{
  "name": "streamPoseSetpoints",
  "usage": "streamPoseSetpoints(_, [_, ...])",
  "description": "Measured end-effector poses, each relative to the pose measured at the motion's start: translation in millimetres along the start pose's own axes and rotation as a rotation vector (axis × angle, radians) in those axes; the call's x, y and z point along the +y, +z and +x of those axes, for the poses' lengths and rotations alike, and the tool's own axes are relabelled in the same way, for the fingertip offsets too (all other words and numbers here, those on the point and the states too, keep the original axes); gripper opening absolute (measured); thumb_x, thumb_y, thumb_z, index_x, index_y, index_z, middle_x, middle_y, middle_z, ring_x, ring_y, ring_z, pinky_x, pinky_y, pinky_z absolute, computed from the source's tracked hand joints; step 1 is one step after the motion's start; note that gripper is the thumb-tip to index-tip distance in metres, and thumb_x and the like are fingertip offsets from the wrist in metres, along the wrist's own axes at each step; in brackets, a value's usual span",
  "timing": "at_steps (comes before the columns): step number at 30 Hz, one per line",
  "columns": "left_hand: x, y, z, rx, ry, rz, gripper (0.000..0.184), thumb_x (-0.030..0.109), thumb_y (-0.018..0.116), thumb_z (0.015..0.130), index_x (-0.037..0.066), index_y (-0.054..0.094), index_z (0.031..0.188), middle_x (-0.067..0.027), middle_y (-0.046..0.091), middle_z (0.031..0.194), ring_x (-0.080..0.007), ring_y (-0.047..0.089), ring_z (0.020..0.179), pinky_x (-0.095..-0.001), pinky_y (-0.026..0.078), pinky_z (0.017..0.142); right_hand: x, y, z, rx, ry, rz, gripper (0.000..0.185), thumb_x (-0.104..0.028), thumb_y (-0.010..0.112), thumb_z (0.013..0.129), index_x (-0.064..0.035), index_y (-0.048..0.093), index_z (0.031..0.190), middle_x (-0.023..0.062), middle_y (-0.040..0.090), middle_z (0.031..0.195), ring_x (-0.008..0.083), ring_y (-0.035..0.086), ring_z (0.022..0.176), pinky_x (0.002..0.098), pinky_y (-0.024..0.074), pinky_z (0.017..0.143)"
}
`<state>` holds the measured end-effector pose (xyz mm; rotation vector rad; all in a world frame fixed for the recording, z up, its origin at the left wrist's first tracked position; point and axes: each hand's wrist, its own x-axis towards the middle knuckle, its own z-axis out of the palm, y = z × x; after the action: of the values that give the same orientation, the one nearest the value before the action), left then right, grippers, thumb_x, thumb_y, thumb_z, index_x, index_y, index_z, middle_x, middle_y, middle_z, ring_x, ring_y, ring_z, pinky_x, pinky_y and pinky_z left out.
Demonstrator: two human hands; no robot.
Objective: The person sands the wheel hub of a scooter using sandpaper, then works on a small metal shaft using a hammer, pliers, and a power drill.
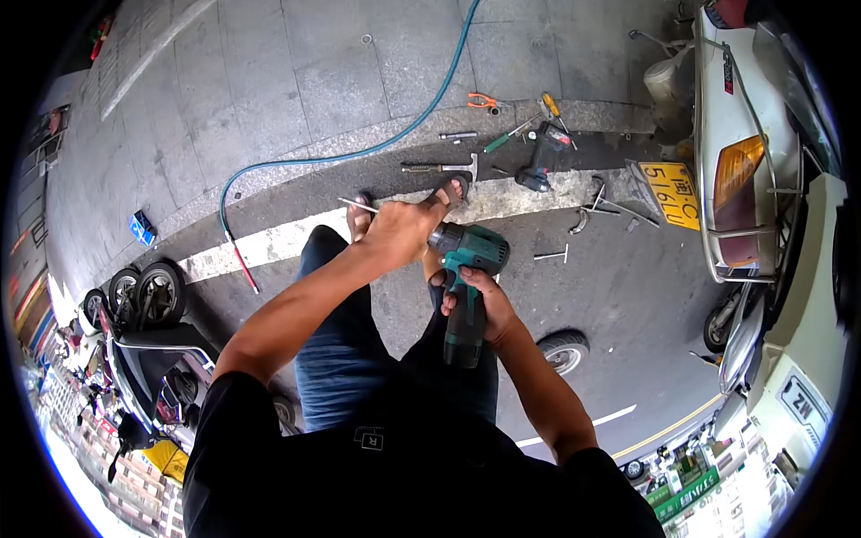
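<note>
A teal and black cordless drill [484,248] is held across my lap, its chuck pointing left. My right hand [484,300] wraps around its grip, above the black battery [464,339]. Close against the chuck, my left hand [401,235] is closed, and a thin metal rod [357,204] sticks out of its far side. Whether the rod sits in the chuck is hidden by the fingers. Beyond my hands, a hammer [453,168] lies on the ground near my sandalled feet [453,190].
A second power tool [543,160], orange pliers [482,100], a green screwdriver [504,138], a yellow-handled screwdriver [552,107] and a T-handle wrench [553,255] lie ahead. A blue hose [359,154] crosses the pavement. Right stands a scooter with a yellow plate [671,193]; a wheel [564,352] lies nearby.
</note>
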<state>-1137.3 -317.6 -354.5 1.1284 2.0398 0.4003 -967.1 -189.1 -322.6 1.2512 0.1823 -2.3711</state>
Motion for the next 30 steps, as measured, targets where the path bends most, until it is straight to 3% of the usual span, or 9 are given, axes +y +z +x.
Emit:
streamPoseSetpoints(1, [0,15,17,0.049,0.04,-0.021,0.044,0.002,0.073,0.06,0.002,0.059,0.102,-0.0132,0.067,0.081,-0.0315,0.068,0.073,-0.0398,0.054,0.07,-4,-8,-1,0.06,-0.038,0.013,0.037,-0.028,0.068,0.087,-0.0056,0.056,0.113,0.0126,0.065,0.099,0.0185,0.063,0.067,0.0361,0.056,0.063])
streamPoseSetpoints(3, [5,37,40,0.134,0.157,-0.1,0.058,0.007,0.078,0.063,0.007,0.057,0.117,-0.012,0.064,0.103,-0.0294,0.06,0.111,-0.046,0.04,0.102,-13,-27,1,0.143,-0.101,0.03,0.039,-0.028,0.068,0.087,-0.0062,0.057,0.116,0.0128,0.067,0.103,0.0189,0.064,0.067,0.0364,0.056,0.065])
streamPoseSetpoints(5, [12,47,50,0.355,0.268,-0.238,0.06,0.011,0.078,0.066,0.008,0.055,0.121,-0.0144,0.057,0.117,-0.0343,0.055,0.113,-0.0496,0.036,0.104,-22,-38,0,0.218,-0.195,0.131,0.041,-0.03,0.067,0.089,-0.0058,0.055,0.12,0.0117,0.067,0.104,0.0175,0.063,0.07,0.0364,0.0545,0.07])
streamPoseSetpoints(6, [15,44,53,0.437,0.261,-0.304,0.049,0.009,0.075,0.068,0.007,0.058,0.115,-0.016,0.055,0.117,-0.0343,0.055,0.111,-0.0414,0.043,0.097,-28,-42,0,0.275,-0.234,0.176,0.04,-0.03,0.067,0.089,-0.0066,0.055,0.12,0.0109,0.067,0.103,0.0168,0.063,0.07,0.0364,0.0545,0.071])
streamPoseSetpoints(10, [1,99,16,0.269,0.061,-0.662,0.04,0.008,0.073,0.075,0.005,0.058,0.112,-0.0155,0.058,0.113,-0.0354,0.056,0.109,-0.0427,0.045,0.094,-46,-52,3,0.401,-0.372,0.26,0.039,-0.03,0.066,0.09,-0.0089,0.055,0.121,0.0093,0.066,0.106,0.0147,0.061,0.073,0.0363,0.0546,0.073])
streamPoseSetpoints(16, [-6,12,-73,0.028,0.056,-0.75,0.022,0.007,0.067,0.083,0.005,0.063,0.105,-0.0126,0.063,0.107,-0.0325,0.057,0.109,-0.0412,0.045,0.094,-42,-24,46,0.334,-0.437,0.402,0.038,-0.03,0.066,0.09,-0.0081,0.056,0.12,0.0094,0.066,0.106,0.0156,0.062,0.074,0.0355,0.0549,0.072])
streamPoseSetpoints(21, [-63,-24,-98,0.028,-0.45,-0.856,0.017,0.009,0.067,0.087,-0.001,0.065,0.101,-0.0115,0.066,0.102,-0.0227,0.064,0.097,-0.034,0.048,0.089,-39,20,93,0.107,-0.409,0.493,0.036,-0.025,0.064,0.091,-0.0081,0.056,0.122,0.0111,0.066,0.108,0.0172,0.063,0.075,0.0349,0.0567,0.07])
streamPoseSetpoints(27, [-138,-14,98,-0.171,-0.324,-1.159,0.043,0.028,0.07,0.091,-0.004,0.059,0.118,-0.014,0.064,0.111,-0.0218,0.063,0.104,-0.033,0.05,0.088,-67,-17,179,-0.123,-0.508,0.181,0.047,-0.016,0.073,0.08,-0.003,0.057,0.123,0.0141,0.069,0.105,0.0183,0.067,0.076,0.03,0.0566,0.071])
streamPoseSetpoints(30, [-165,1,197,-0.371,0.205,-0.533,0.033,0.022,0.073,0.087,-0.002,0.064,0.108,-0.0125,0.066,0.105,-0.0212,0.064,0.096,-0.0342,0.049,0.085,-68,-38,215,-0.094,-0.578,0.298,0.046,-0.012,0.073,0.08,-0.0031,0.057,0.122,0.014,0.069,0.104,0.0185,0.067,0.076,0.0299,0.0566,0.071])
